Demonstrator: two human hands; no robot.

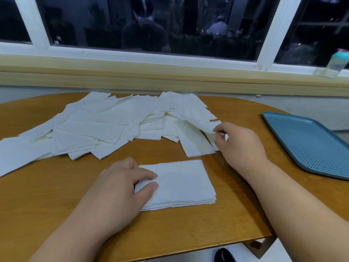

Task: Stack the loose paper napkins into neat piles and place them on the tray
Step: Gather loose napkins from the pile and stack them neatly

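Nearest, under the table's front edge, a dark rounded shape, too cropped to identify, beside a metal bracket. On the wooden table, close in and left of centre, the left hand: palm down, fingers loose and fairly straight, thumb and forefinger lying on the left end of a neat pile of white napkins, pressing it down rather than gripping. Pile squared up, several sheets thick to judge by the layered edges at its near right corner, flat on the wood and apart from the other paper. Further out and to the right, the right hand: fingers curled, thumb and forefinger pinching the edge of one loose napkin at the right end of the scatter, that edge lifted slightly off the sheets below. Beyond both hands, across the far half of the table from its left edge to past centre, the heap of loose napkins, overlapping at all angles, some in small slumped stacks. Off to the right, well apart from the pile, the blue perforated tray, flat on the table and partly cut off by the picture's edge. All napkins in view on the wood. Behind the table, a cream ledge; above it, a white window frame round dark panes with dim reflections. On the sill at far right, a clear bottle with a teal cap.
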